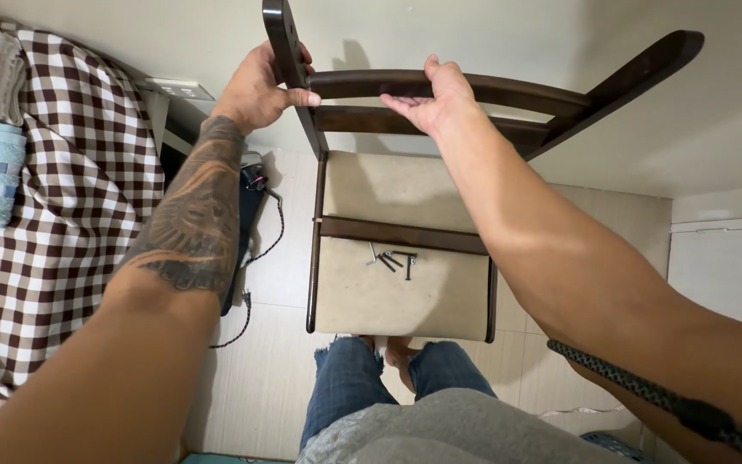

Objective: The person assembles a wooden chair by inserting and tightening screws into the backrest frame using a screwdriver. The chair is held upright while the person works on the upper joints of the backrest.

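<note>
Now: left hand (259,90) grips chair post (289,60) | right hand (435,99) holds back rail (508,88)

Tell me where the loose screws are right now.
The screws lie on the chair seat, centre of the head view, just below its dark crossbar.

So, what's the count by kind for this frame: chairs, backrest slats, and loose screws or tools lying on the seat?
Chairs: 1, dark wood with a cream seat
Backrest slats: 2; left hand on the post, right hand on the top slat
Loose screws and a small key: about 5, too small to be sure
Total: about 8
</note>
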